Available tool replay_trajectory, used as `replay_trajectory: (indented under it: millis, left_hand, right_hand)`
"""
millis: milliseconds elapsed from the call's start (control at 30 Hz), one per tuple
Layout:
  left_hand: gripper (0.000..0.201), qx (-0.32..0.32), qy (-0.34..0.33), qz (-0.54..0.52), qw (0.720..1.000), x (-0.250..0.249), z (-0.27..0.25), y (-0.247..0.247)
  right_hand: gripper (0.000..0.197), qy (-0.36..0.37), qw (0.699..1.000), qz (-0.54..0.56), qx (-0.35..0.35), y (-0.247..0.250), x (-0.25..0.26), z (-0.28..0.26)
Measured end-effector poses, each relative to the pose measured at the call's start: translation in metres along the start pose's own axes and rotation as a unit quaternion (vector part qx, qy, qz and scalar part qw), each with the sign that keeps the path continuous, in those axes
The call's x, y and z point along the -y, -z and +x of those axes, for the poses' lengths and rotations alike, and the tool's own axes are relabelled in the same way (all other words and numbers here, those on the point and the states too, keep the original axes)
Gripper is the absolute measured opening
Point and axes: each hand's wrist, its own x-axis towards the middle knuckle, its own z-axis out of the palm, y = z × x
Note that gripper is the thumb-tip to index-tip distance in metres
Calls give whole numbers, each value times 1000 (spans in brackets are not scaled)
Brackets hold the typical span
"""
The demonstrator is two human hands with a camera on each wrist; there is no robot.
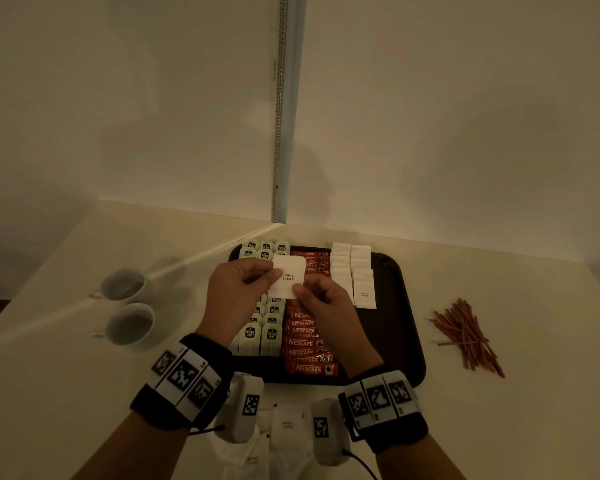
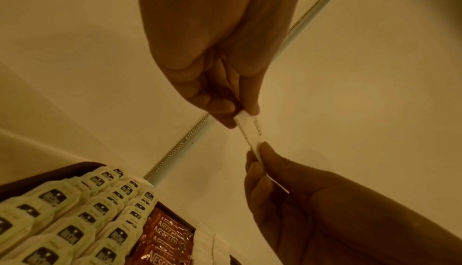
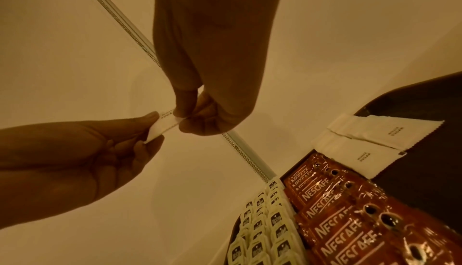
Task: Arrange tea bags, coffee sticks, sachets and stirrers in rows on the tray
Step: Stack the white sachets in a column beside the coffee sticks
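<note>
Both hands hold one white sugar sachet (image 1: 287, 277) up above the dark tray (image 1: 395, 323). My left hand (image 1: 274, 273) pinches its left edge and my right hand (image 1: 302, 292) pinches its lower right corner. In the left wrist view the sachet (image 2: 250, 133) shows edge-on between the two pinches. On the tray lie tea bags (image 1: 271, 332) in columns at the left, red coffee sticks (image 1: 307, 344) down the middle, and white sachets (image 1: 352, 268) in two columns to the right. The right strip of the tray is bare.
Brown stirrers (image 1: 468, 337) lie in a loose pile on the table right of the tray. Two cups (image 1: 127, 284) (image 1: 130, 325) stand at the left. Loose sachets (image 1: 286, 424) lie near the front edge under my wrists. Walls close off the back.
</note>
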Motion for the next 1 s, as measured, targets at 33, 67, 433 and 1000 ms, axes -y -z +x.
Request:
replay_trajectory:
  millis: [33,67,433,1000]
  left_hand:
    - [19,1,0,3,1000,0,-1,-1]
    - [17,4,4,7,1000,1,-2,-1]
    - [16,68,140,58,986,48,-58,93]
    - [20,-46,393,112,911,163,-124,212]
  right_hand:
    - [14,-2,1000,-2,2,2,-1,0]
    - [12,-6,1000,-5,3,4,-2,0]
    - [21,-95,944,-239,-205,123,-71,37]
    - [14,-111,897,-350,-246,113,-96,69]
